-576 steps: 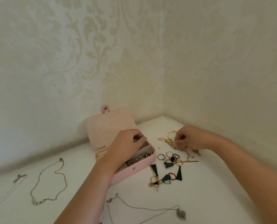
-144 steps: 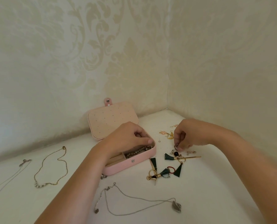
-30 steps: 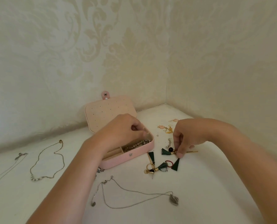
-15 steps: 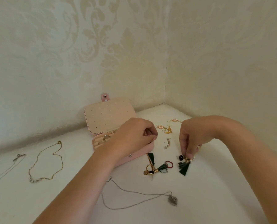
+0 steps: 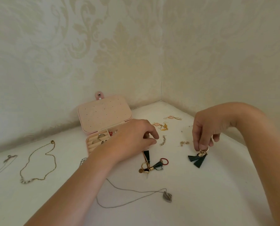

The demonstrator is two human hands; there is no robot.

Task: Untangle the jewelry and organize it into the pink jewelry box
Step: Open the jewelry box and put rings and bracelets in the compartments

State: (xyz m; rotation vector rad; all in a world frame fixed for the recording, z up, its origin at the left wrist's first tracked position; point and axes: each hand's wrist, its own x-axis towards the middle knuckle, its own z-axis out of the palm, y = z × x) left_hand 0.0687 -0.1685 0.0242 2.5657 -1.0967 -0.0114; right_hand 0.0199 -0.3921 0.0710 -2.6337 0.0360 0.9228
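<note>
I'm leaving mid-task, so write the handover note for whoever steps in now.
Right hand: fingers pinch the gold ring of the dark green tassel earring, tassels hanging.
Left hand: over the open pink jewelry box, grip unclear.
Done: rings sit in the box.
To do: tangled tassel cluster, gold chain necklace, silver pendant necklace, pink-and-gold earrings, small chain pieces on the white table.

Pink jewelry box (image 5: 103, 114); dark green tassels (image 5: 197, 159); damask wallpaper (image 5: 103, 46).
</note>
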